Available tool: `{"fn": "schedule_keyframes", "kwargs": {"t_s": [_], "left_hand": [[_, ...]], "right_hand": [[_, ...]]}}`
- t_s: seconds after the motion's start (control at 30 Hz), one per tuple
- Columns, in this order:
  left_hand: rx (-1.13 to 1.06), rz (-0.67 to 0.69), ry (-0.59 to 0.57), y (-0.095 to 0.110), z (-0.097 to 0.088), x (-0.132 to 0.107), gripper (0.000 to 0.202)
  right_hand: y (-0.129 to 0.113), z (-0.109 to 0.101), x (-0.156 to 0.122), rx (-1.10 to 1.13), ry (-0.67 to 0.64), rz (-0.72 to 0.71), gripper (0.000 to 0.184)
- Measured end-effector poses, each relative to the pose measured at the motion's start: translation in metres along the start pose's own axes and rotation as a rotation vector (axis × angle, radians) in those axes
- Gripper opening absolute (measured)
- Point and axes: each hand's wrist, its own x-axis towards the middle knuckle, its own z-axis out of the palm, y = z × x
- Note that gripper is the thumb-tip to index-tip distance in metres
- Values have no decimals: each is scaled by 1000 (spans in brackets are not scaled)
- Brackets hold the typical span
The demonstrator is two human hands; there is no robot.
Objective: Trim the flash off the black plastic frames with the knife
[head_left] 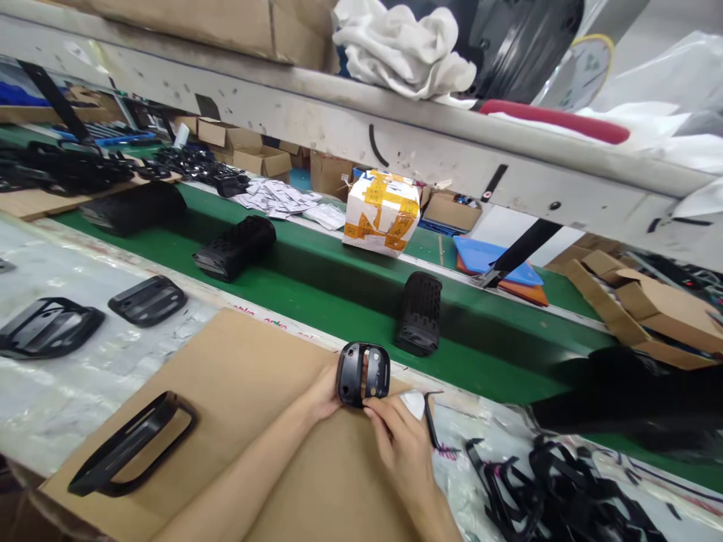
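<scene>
Both my hands hold a small black plastic frame part [364,373] upright over a brown cardboard sheet [248,391]. My left hand [326,395] grips its left side from behind. My right hand [402,444] pinches its lower right edge, with a white scrap and a thin black tool or strip [432,425] beside the fingers. A larger black frame [132,444] lies on the cardboard at the lower left.
A green conveyor belt [316,293] runs across, carrying black grille parts [419,312] [234,247]. More black frames [147,299] [48,325] lie on the left bench. Black plastic offcuts [553,489] pile at the right. A taped box [382,212] and cardboard cartons sit behind.
</scene>
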Motion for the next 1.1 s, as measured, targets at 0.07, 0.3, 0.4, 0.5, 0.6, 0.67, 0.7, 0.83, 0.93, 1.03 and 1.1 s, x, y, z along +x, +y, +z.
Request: {"fn": "schedule_keyframes", "kwargs": {"t_s": [0.07,0.3,0.4,0.5,0.6,0.67,0.7,0.83,0.93,1.03,1.1], "left_hand": [[22,-33,40,2,3,-1,19],[6,-99,-104,14,6,1,25],[25,-36,-213,12,4,0,17],[45,15,-232,6,3,0,25],[64,31,-177,1,3,2,26],[75,68,-111,0,3,4,26],[78,86,-84,-1,3,4,26],[80,118,-64,-7,4,3,26],[77,99,-157,-11,8,-1,29],[68,-40,-281,-14,13,-4,41],[58,-111,-335,-15,14,-5,51]], "right_hand": [[-1,0,-1,-9,-20,5,21],[4,-1,1,96,-23,83,22],[6,-2,2,149,-14,126,23],[3,-3,3,191,-38,184,25],[0,-4,2,238,-75,239,25],[1,-4,1,268,-61,261,24],[3,-4,0,274,-34,271,23],[12,-4,-3,217,199,310,19],[16,-3,-6,241,264,310,51],[14,-1,-8,329,144,310,90],[13,1,-8,326,94,314,101]]}}
